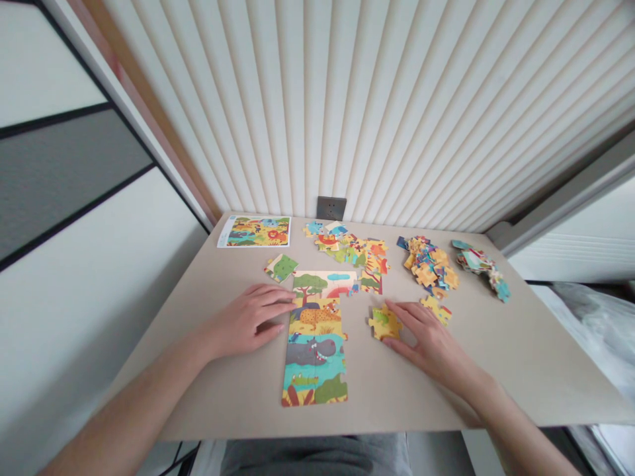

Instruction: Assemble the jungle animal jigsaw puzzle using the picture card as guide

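A partly joined jigsaw puzzle (313,354) lies flat in front of me, showing a tree, a leopard, a hippo and a crocodile. Beside its upper left edge rests my left hand (251,318), fingers stretched out, fingertips at the border and nothing held. To the right of the puzzle, my right hand (421,330) has thumb and index finger on opposite edges of a yellow puzzle piece (383,322) with a green patch, which lies on the table apart from the puzzle. Just beyond that hand is another yellow piece (436,309), partly covered by it.
A picture sheet (255,231) lies at the back left, with a green piece (282,267) nearer. Loose pieces (354,250) spread behind the puzzle. Two heaps, one mostly orange (429,263) and one mostly teal (479,264), sit rightward. A wall socket (331,207) is behind the table.
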A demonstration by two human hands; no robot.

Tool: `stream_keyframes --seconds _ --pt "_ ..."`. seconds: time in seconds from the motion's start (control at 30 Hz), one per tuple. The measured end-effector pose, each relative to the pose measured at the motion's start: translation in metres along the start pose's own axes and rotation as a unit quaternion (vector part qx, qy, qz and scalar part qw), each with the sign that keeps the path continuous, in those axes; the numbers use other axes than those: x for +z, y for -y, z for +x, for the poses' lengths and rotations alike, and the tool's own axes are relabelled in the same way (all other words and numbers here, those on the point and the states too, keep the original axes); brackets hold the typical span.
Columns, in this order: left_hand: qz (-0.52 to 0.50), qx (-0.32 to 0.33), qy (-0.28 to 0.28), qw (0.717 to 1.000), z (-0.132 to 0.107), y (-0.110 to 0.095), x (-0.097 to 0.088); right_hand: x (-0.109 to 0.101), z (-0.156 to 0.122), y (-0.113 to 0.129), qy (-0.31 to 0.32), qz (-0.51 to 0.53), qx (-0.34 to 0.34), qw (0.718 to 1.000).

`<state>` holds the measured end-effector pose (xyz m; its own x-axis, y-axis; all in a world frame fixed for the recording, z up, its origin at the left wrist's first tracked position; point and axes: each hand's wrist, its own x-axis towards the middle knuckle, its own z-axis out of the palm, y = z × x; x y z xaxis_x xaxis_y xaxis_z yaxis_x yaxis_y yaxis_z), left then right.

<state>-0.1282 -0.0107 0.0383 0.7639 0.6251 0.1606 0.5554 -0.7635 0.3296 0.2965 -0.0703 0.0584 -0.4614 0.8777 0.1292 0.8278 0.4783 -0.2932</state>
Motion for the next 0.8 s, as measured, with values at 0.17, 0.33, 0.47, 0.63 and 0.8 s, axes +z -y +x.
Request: stream_keyframes --seconds 0.17,0.33,0.47,0.63,0.8 --pt "-0.001 -0.006 0.016 1.000 0.000 0.000 -0.001 0.004 0.018 -0.009 0.014 0.001 -0.015 1.000" --pt "-0.011 -0.010 0.014 1.000 0.000 -0.002 -0.002 -0.004 0.033 -0.016 0.012 -0.013 -0.027 0.999" --pt "-0.020 -0.010 0.008 1.000 -0.001 -0.002 -0.002 -0.010 0.067 -0.026 -0.027 -0.027 -0.011 0.999" --pt "-0.021 -0.005 0.000 1.000 -0.001 -0.001 -0.001 -0.003 0.122 -0.039 -0.038 -0.039 0.029 0.998" --pt "-0.024 -0.008 0.004 1.000 -0.001 -0.002 -0.002 0.010 0.154 -0.040 -0.024 -0.038 0.050 0.998"
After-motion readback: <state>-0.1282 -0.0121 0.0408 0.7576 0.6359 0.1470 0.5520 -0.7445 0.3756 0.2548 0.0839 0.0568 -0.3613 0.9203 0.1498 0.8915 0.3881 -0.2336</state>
